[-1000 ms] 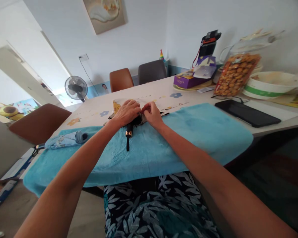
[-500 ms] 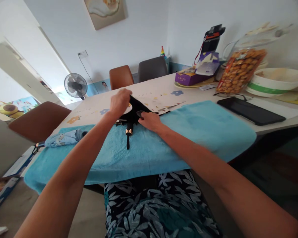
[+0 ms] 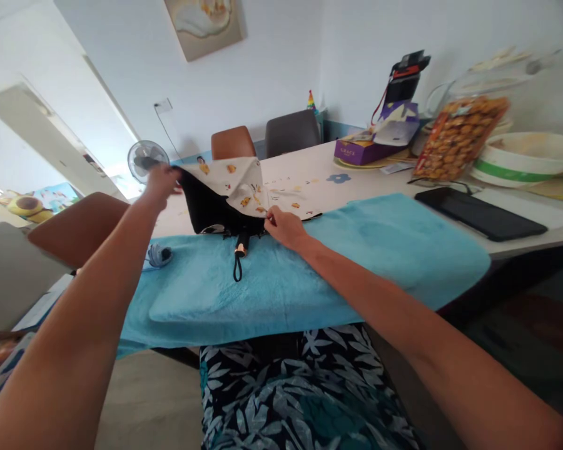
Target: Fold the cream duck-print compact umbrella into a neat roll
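A folding umbrella (image 3: 238, 184) lies on a blue towel (image 3: 338, 269), its handle (image 3: 241, 244) and wrist loop pointing towards me. Its loose canopy is white with small orange-brown figures on one face and black on the other. My left hand (image 3: 163, 184), somewhat blurred, is closed on a canopy edge and pulls it up and out to the left. Near the umbrella's handle, my right hand (image 3: 285, 226) pinches another part of the canopy edge. Left of the umbrella lies a rolled light-blue bundle (image 3: 157, 256), partly hidden by my left arm.
On the right of the table lies a black tablet or phone (image 3: 481, 211). Behind it stand a jar of nuts (image 3: 460, 134), a white bowl with a green band (image 3: 511, 169) and a purple box (image 3: 356, 151). Two chairs (image 3: 293, 134) and a fan (image 3: 146, 159) are beyond the table.
My left hand has swung left with a canopy edge, spreading the fabric so its white patterned face shows. My right hand stays close to the handle, its fingers now pinching the canopy edge.
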Demonstrator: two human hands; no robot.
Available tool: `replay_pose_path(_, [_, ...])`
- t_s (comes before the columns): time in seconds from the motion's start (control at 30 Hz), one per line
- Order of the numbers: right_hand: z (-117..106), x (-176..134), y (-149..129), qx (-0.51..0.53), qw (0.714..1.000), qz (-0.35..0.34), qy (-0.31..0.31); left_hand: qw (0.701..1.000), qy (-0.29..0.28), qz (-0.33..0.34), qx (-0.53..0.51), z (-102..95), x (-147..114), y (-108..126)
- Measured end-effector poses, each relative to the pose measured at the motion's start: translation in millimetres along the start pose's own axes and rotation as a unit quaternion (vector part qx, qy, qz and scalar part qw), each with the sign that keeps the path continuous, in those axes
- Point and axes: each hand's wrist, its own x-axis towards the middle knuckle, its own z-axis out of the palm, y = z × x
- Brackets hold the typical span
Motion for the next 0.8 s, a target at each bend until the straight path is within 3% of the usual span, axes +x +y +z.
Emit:
replay_pose_path(0.03, [1,-1,-1,0.007,1.0,-0.02,-0.018,0.997,-0.061,-0.047,-0.008,5.7,-11,-14])
replay_pose_path(0.13, [3,0,-2,0.032,0.998,-0.036,-0.031,0.989,-0.119,-0.089,-0.021,18.1,-38,-44])
replay_pose_path(0.2, [4,2,-1,0.043,0.999,-0.006,0.0,0.993,-0.079,-0.084,0.006,21.4,-48,-50])
replay_pose_path(0.27, [4,4,1,0.049,0.998,0.02,0.026,0.998,0.0,-0.023,0.065,24.5,-58,-44])
replay_pose_path(0.33, [4,6,3,0.051,0.997,0.036,0.04,0.985,0.064,0.096,0.125,31.6,-72,-29])
replay_pose_path(0.37, [3,7,3,0.051,0.997,0.042,0.043,0.972,0.069,0.17,0.147,37.4,-81,-19])
replay_pose_path(0.53, [2,8,6,0.051,0.995,0.063,0.057,0.874,-0.093,0.411,0.244,82.3,-121,28])
replay_pose_path(0.67, [1,11,11,0.059,0.993,0.07,0.07,0.831,-0.142,0.457,0.284,112.5,-116,39])
replay_pose_path(0.8, [0,10,12,0.072,0.988,0.076,0.112,0.852,-0.123,0.434,0.265,120.8,-95,40])
